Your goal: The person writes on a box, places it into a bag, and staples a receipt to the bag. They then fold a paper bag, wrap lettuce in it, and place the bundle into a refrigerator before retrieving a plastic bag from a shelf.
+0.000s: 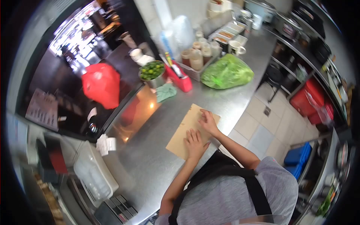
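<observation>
Brown paper sheet [185, 129], flat and stiff-looking, lies near the lower-right edge of the steel tabletop [150, 153], at the middle of the head view. Both hands press on it palm down with the fingers spread, gripping nothing: the left hand [195, 143] on its lower part, the right hand [208, 122] just above, at its right edge. The hands cover part of the sheet, so I cannot tell whether it is a bag or plain card.

Upward along the brushed, glaring tabletop sit a crumpled green cloth [165, 92], a red caddy [180, 80] holding pens, and a round metal bowl of limes [152, 70]. A puffy translucent green bag [227, 71] lies to the right of the caddy, beside a tray of lidded cups [198, 57] and a white mug [235, 47]. At upper left hangs a glossy red bag [101, 84]. At lower left are curled receipts [106, 143] and a milky plastic tub [93, 173].

Frame edges are bent and dark; the shelves at right are too blurred to read.
</observation>
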### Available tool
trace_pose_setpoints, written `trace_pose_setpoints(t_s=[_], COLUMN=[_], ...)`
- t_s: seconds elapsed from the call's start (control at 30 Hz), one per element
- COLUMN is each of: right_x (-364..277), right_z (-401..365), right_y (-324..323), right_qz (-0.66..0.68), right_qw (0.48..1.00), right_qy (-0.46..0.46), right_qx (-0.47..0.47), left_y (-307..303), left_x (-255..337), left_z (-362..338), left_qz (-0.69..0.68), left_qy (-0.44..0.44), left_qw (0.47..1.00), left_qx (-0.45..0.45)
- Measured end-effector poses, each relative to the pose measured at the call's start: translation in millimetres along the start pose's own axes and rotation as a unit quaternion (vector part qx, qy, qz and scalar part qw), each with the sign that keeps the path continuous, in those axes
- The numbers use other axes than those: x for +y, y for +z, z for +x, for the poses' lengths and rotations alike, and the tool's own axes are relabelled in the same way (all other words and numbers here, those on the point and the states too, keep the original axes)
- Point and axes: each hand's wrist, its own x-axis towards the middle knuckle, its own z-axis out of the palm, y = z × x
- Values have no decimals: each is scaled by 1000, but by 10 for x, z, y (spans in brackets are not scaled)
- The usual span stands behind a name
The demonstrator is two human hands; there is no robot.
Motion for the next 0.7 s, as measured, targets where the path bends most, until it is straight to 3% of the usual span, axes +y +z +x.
trace_pose_setpoints(t_s=[0.07,0.13,0.2,0.27,0.4,0.5,0.6,0.7], right_x=[93,329,362,267,212,-20,-195,-238], right_z=[116,205,211,157,182,175,49,-115], right_y=[145,200,70,-74,-173,-106,-53,-59], right_qz=[26,-108,-221,-222,42,219,179,123], right_qw=[999,986,968,967,982,933,950,942], right_qy=[29,-114,-73,45,184,285,237,271], right_qx=[-23,49,99,120,31,-28,-92,-152], left_y=[170,177,100,53,21,-55,-6,-117], left_x=[-22,-96,-177,-258,-292,-222,-254,-316], left_z=[-26,1,18,17,64,81,60,60], left_qz=[48,74,66,64,39,0,-30,-105], left_qy=[-16,-45,-76,-88,-102,-96,-81,-67], left_qw=[999,996,995,994,994,995,996,992], left_qx=[10,10,-6,-6,-17,-29,-12,-24])
